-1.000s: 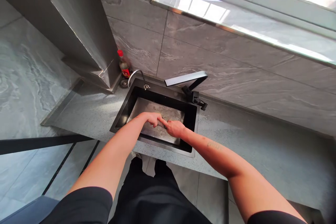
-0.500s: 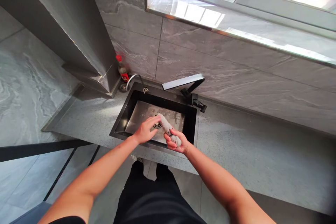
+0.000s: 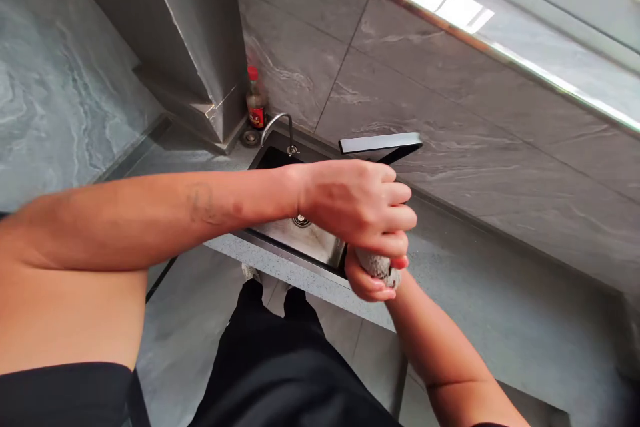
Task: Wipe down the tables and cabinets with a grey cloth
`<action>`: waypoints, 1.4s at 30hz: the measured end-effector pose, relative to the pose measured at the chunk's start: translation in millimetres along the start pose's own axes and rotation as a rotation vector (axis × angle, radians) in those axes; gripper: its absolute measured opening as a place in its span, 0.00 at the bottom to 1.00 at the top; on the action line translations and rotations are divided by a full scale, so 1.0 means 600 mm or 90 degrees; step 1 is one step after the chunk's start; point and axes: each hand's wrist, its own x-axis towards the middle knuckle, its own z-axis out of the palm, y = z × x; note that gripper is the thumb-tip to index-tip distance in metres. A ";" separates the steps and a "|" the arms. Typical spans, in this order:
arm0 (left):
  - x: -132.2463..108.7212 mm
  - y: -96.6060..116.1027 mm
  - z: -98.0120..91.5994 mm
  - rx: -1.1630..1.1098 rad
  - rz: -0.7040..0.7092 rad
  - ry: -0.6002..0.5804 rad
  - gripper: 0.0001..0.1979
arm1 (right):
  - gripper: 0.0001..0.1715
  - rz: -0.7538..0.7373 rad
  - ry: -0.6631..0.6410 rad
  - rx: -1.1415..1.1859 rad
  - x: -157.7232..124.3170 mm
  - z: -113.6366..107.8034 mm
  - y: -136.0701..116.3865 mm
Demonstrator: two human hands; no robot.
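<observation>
A light grey, rolled cloth (image 3: 376, 263) is held between my two hands, over the right front part of the dark sink (image 3: 320, 240). Back of the hand up, my left hand (image 3: 357, 203) wraps its fingers round the upper part of the cloth. Just below it, my right hand (image 3: 367, 280) grips the lower part, with the cloth's end sticking out past the fingers. My left forearm crosses over the sink and hides much of the basin. The drain (image 3: 301, 220) shows below my left wrist.
Behind the sink stand a thin curved spout (image 3: 280, 117) and a flat-topped black faucet (image 3: 380, 142). A red-capped bottle (image 3: 257, 103) stands at the back left by the pillar (image 3: 200, 27). Grey countertop (image 3: 480, 273) extends right.
My left hand has moved right and up and closed round the cloth, its forearm now across the sink. My right hand has shifted right with the cloth. The camera view has tilted.
</observation>
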 end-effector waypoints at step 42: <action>-0.178 0.027 0.352 -0.780 -1.016 0.323 0.18 | 0.19 0.689 0.599 -1.520 -0.070 -0.133 -0.165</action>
